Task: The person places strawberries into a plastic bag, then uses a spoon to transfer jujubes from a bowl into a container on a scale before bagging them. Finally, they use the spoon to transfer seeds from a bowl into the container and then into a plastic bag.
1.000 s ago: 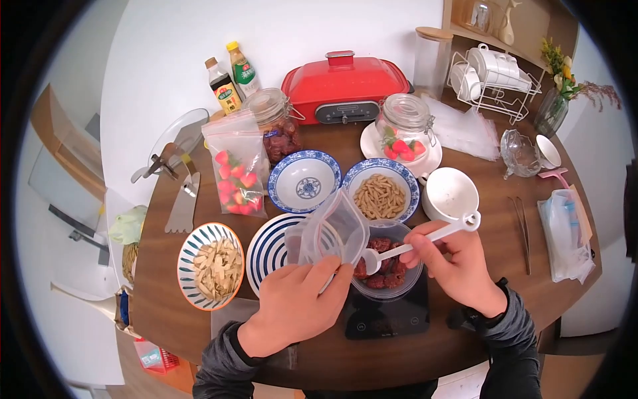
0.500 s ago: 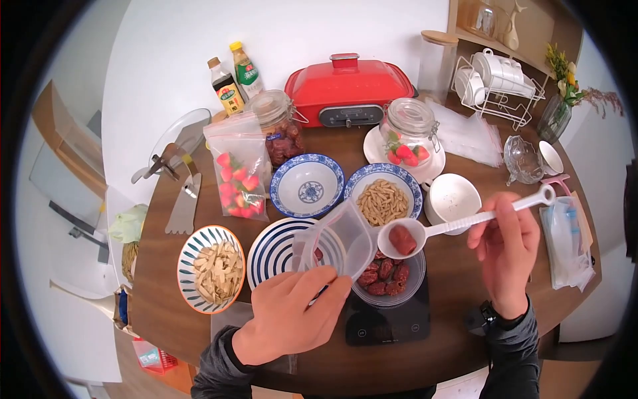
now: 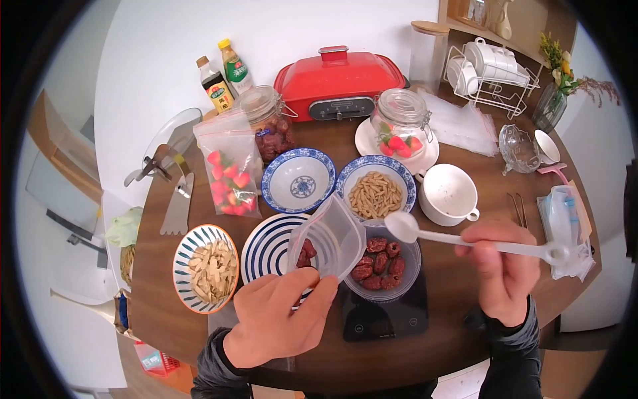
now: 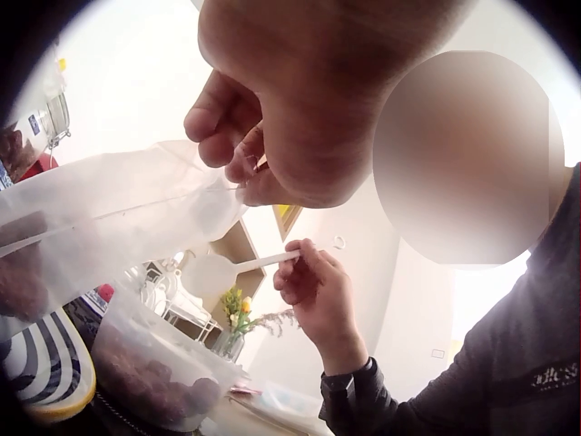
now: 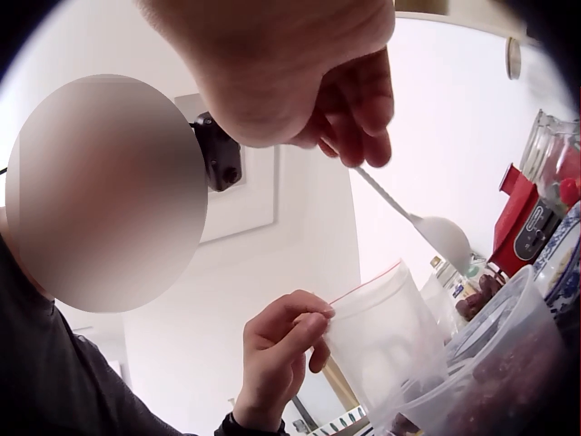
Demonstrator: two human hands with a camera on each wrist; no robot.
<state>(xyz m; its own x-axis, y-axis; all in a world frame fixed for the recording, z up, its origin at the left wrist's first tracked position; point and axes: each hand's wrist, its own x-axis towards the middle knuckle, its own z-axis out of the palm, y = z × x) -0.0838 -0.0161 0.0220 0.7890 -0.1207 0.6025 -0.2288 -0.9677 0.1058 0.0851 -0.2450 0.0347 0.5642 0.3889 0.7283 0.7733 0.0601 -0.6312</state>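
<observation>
My left hand pinches the rim of a clear zip bag, which is held open over the blue-striped plate. Dark red dates show through the bag's lower part. In my right hand is a white plastic spoon, gripped by its handle. Its bowl, turned to the left, hangs above the far rim of a clear tub and looks bare. Several wrinkled dates lie in the tub, which stands on a black kitchen scale. The left wrist view shows dates in the bag as well.
Behind the tub stand a bowl of beige pieces, a patterned blue-white bowl and a white cup. Dried slices fill an oval bowl at left. A bag of strawberries, jars and a red cooker are farther back.
The spoon went from the tub up to the right with a date in its bowl; now the bowl looks bare and a date shows in the bag. My left hand still pinches the bag.
</observation>
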